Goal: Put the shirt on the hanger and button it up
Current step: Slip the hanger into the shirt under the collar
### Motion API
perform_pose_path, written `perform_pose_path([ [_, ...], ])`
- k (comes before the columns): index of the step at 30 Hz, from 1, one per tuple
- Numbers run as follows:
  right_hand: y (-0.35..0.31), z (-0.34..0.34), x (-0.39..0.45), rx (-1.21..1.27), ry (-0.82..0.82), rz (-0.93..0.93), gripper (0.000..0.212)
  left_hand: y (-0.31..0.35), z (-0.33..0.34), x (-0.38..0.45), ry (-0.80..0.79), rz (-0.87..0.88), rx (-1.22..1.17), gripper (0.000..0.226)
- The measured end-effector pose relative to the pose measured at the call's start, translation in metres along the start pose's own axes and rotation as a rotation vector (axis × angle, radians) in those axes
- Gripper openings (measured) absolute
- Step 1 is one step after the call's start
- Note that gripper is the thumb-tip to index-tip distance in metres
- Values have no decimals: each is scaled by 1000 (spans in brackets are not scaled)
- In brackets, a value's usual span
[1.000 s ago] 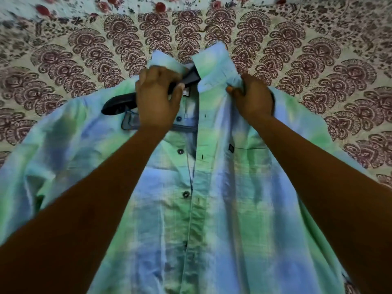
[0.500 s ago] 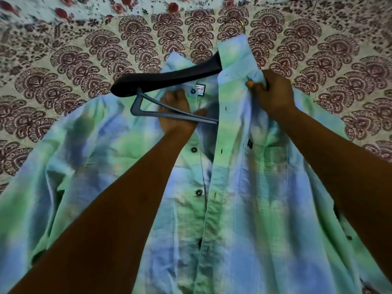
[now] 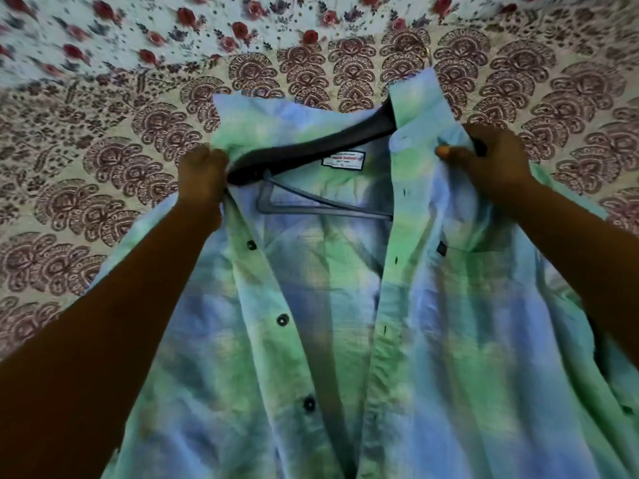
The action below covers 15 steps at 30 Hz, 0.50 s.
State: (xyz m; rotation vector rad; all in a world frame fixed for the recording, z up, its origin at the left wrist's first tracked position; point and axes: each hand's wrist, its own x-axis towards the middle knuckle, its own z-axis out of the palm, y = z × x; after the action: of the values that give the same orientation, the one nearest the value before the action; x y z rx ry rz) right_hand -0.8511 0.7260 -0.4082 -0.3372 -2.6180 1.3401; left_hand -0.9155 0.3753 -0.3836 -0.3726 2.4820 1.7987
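Observation:
A green and blue tie-dye shirt (image 3: 345, 340) lies face up on a patterned bedspread, its front spread open. A dark hanger (image 3: 311, 150) lies inside the neck, its right half hidden under the right shoulder. A white label (image 3: 343, 160) shows below the collar. My left hand (image 3: 202, 178) grips the shirt's left collar edge beside the hanger's left tip. Over at the right collar and shoulder, my right hand (image 3: 491, 160) pinches the fabric. Three dark buttons (image 3: 283, 319) run down the left placket, all undone.
The bedspread (image 3: 103, 167) has maroon paisley motifs on cream, and a white cloth with red flowers (image 3: 173, 29) lies at the far edge. The shirt's sleeves spread out to both sides under my forearms.
My left hand moved from the middle of the hanger out to the shirt's left collar edge. The left front panel has been pulled open, so the shirt's inside and the label now show.

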Motion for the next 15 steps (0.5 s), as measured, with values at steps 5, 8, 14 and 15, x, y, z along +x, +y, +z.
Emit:
perform_pose_path([
  [5, -8, -1, -5, -123, 8, -71, 35, 19, -20, -3, 3, 240, 212, 26],
  [8, -14, 10, -3, -175, 74, -43, 38, 30, -5, -14, -48, 389, 354, 23],
  [14, -40, 44, 13, -269, 80, 1, 31, 43, 62, -25, -169, 476, 654, 49],
  [15, -42, 50, 15, -290, 77, 12, 31, 42, 72, -25, -174, 466, 689, 55],
])
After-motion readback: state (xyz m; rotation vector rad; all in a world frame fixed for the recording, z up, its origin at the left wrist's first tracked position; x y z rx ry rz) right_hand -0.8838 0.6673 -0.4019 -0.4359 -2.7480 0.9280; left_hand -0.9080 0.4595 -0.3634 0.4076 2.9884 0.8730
